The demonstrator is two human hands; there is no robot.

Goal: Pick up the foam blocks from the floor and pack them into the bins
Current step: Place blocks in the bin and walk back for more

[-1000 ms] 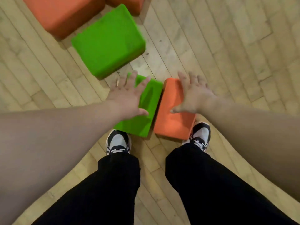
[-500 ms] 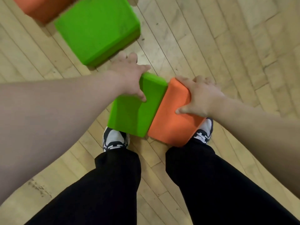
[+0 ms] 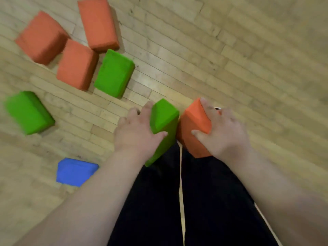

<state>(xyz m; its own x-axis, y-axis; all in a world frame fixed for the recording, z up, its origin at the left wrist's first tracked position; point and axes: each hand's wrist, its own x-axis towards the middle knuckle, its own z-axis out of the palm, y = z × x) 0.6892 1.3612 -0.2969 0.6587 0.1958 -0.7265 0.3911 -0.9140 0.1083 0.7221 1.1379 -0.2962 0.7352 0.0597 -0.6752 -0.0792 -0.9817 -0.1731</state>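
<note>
A green foam block (image 3: 164, 119) is clasped by the left hand (image 3: 134, 134) and an orange foam block (image 3: 193, 125) by the right hand (image 3: 225, 134), thumbs curled over each; the two are held side by side above the wooden floor (image 3: 230, 59).

floor (image 3: 248, 59), orange blks (image 3: 76, 64), green blks (image 3: 113, 73), blue blk (image 3: 74, 172)

Warm, even indoor light leaves a pale glare patch on the wooden floor (image 3: 160, 87) and a short soft shadow beside the far orange foam block (image 3: 98, 23), while motion blur smears everything, worst on the leftmost green foam block (image 3: 28, 112), and floorboards bow toward the edges.
</note>
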